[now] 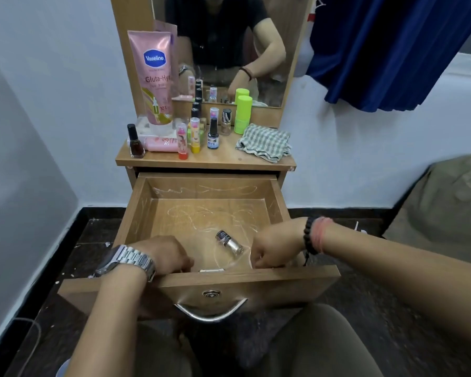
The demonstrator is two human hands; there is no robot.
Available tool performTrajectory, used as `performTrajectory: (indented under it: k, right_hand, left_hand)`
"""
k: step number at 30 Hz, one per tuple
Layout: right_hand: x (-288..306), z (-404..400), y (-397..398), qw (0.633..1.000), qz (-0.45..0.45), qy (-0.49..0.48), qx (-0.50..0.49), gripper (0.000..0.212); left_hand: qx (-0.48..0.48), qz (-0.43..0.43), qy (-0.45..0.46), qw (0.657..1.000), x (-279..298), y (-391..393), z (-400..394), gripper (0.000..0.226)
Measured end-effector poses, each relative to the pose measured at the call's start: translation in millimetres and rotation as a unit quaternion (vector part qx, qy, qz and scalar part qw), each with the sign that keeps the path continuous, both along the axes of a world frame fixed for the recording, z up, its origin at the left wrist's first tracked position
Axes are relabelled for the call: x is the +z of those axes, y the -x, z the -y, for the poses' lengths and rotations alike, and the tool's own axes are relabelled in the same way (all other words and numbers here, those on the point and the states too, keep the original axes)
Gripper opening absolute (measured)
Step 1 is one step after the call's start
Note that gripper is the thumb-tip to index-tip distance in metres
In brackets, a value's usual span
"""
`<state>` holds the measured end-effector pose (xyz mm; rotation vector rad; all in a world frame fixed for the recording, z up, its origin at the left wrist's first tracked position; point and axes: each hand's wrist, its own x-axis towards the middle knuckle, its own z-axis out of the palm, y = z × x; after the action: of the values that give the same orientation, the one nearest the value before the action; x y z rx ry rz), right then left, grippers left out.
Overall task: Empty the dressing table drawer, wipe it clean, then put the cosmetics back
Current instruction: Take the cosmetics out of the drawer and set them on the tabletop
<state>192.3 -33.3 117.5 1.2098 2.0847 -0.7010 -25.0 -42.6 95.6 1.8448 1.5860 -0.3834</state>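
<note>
The wooden drawer [136, 210] is pulled far out, and its scratched floor is mostly bare. One small glass bottle [229, 242] with a dark cap lies on its side near the front, beside a clear plastic piece [234, 261]. My left hand [166, 254], with a metal watch, reaches down into the front left corner. My right hand [275, 246], with bead bracelets, reaches into the front right corner. Both hands' fingers are curled, and the drawer's front panel hides the tips. On the tabletop [223, 160] stand a pink Vaseline tube [155, 77], several small bottles and lip balms [195, 134], and a green container [242, 112].
A checked cloth [264, 142] lies crumpled on the right of the tabletop. The mirror [229, 44] rises behind the cosmetics. A blue curtain [392, 50] hangs at the upper right, and a beanbag [446, 205] sits on the floor to the right. My knees are under the drawer front.
</note>
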Motion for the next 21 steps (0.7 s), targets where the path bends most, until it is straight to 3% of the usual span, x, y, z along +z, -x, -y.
performTrajectory:
  k: [6, 13, 18, 21]
  right_hand:
    - [-1, 1, 6, 0.996, -0.022, 0.033, -0.075, 0.057]
    - [-17, 5, 25, 0.991, -0.1, 0.02, -0.091, 0.054]
    - [-28, -1, 37, 0.959, -0.229, -0.02, -0.167, 0.025]
    - [-30, 0, 45, 0.949, -0.265, -0.028, -0.171, 0.039]
  left_hand:
    - [-0.011, 0.003, 0.002, 1.0, -5, -2, -1, 0.031]
    - [-0.037, 0.025, -0.003, 0.999, -7, -2, -3, 0.018]
    - [-0.022, 0.06, -0.044, 0.997, -6, -2, -4, 0.021]
    - [0.012, 0.112, -0.12, 0.986, -7, -2, -7, 0.015]
